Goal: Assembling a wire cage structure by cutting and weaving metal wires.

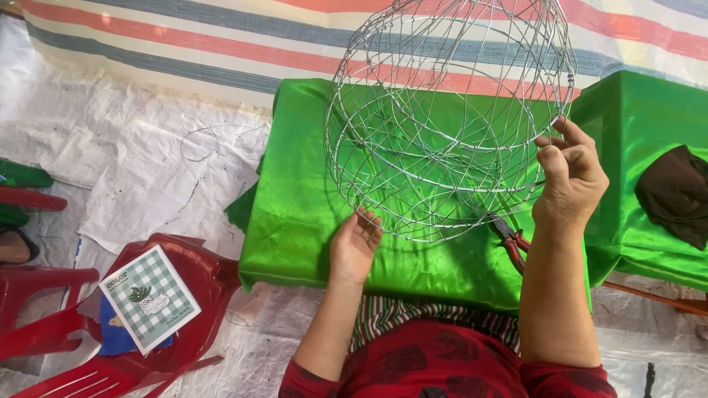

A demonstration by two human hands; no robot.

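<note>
Above the green satin cloth [295,214], the round wire frame [450,118] hangs tilted, right hand [571,184] pinching its rim, left hand [355,247] open-fingered under the lower edge, apparently just touching, with red-handled pliers [512,239] lying beside the right wrist.

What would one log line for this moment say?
left hand: under wire frame rim | right hand: pinching frame's rim | pliers: on green cloth | red chair: holds checked packet
</note>
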